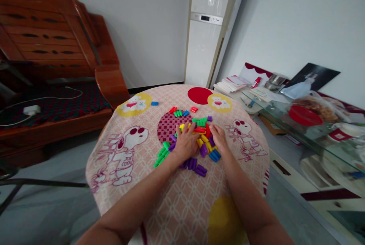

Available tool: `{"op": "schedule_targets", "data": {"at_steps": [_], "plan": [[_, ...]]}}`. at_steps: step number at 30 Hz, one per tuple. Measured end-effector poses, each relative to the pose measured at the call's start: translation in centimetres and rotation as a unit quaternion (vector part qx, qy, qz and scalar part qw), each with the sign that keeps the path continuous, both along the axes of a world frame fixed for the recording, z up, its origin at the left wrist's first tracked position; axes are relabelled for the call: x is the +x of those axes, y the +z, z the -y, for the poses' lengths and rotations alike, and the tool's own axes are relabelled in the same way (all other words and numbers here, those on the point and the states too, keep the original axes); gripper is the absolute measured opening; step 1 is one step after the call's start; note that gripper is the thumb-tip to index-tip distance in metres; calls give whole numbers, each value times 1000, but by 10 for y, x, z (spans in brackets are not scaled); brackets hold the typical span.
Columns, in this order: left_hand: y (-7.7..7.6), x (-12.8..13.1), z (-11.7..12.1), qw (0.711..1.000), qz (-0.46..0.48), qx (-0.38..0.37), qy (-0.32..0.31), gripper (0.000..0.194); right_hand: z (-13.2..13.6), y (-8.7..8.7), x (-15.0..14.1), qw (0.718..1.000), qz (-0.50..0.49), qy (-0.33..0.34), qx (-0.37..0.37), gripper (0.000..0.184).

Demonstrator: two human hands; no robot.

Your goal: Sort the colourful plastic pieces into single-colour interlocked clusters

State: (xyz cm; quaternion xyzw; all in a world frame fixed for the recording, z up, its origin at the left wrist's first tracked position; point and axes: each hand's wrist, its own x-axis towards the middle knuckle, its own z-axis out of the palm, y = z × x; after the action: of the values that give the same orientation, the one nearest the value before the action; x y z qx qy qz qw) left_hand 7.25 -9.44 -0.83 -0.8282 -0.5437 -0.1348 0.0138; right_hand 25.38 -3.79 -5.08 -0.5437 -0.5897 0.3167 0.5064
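Observation:
Small coloured plastic pieces that look like clothes pegs lie in a heap on a round table with a patterned cloth (pixel 176 199). My left hand (pixel 186 143) rests over the heap, fingers spread, hiding some pieces beneath it. On the right side of the heap, my right hand (pixel 219 137) has its fingers closed at a red peg (pixel 208 130). Green pegs (pixel 162 154) lie left of my left hand, purple pegs (pixel 201 170) on the near side. Blue pegs (pixel 215 155) and yellow pegs (pixel 205 139) lie between the hands and by my right wrist.
A lone blue peg (pixel 154 103) and red pegs (pixel 194 109) lie farther back. Right of the table stands a glass-topped cabinet (pixel 285 119) with papers and a red bowl (pixel 305 115). A wooden bench (pixel 111 85) is at left, a white floor-standing unit (pixel 203 47) behind.

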Motion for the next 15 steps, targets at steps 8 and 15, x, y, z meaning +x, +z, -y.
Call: {"op": "schedule_targets", "data": {"at_steps": [8, 15], "plan": [[7, -105, -92, 977, 150, 20, 150, 31, 5, 14, -61, 990, -41, 132, -24, 47], [-25, -178, -160, 915, 259, 6, 310, 73, -55, 3, 19, 995, -4, -91, 40, 54]]}}
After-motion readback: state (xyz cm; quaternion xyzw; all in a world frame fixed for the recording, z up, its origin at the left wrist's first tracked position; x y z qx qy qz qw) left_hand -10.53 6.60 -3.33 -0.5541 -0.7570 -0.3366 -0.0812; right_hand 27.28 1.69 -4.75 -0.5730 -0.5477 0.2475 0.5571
